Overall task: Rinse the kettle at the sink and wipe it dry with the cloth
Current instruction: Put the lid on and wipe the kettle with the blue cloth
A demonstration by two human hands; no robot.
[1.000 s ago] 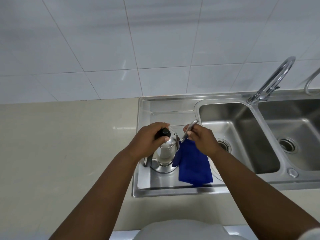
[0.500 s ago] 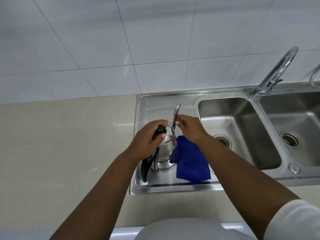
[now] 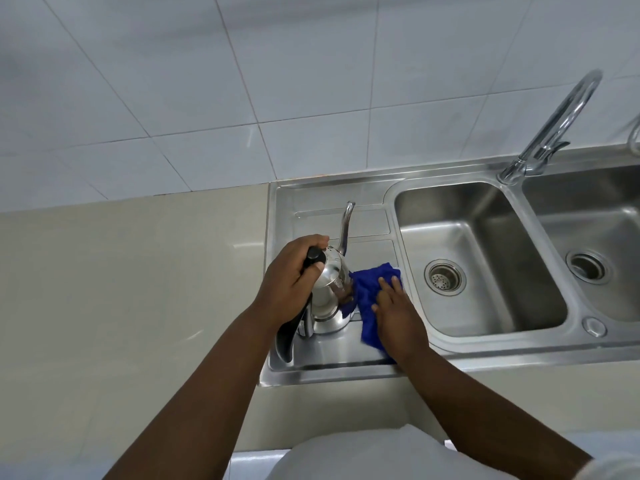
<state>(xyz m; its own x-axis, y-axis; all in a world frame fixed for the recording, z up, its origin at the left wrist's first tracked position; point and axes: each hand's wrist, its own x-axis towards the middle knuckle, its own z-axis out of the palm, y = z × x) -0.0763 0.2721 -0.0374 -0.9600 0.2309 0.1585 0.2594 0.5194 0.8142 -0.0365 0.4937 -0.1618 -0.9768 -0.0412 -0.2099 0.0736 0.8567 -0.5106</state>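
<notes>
A shiny steel kettle (image 3: 329, 289) with a long thin spout and a black handle stands on the sink's draining board (image 3: 367, 223). My left hand (image 3: 294, 275) is closed over its black lid knob and the top of the handle. A blue cloth (image 3: 367, 289) lies bunched against the kettle's right side. My right hand (image 3: 394, 313) rests on the cloth with its fingers spread, pressing it toward the kettle body. The spout points away from me, toward the wall.
Right of the draining board are two steel basins (image 3: 485, 265), each with a drain. A curved tap (image 3: 554, 123) rises behind them. A beige counter (image 3: 131, 299) stretches to the left, and a white tiled wall stands behind.
My right hand has let go of the spout and dropped onto the blue cloth beside the kettle. The kettle has turned, so its spout now points toward the wall.
</notes>
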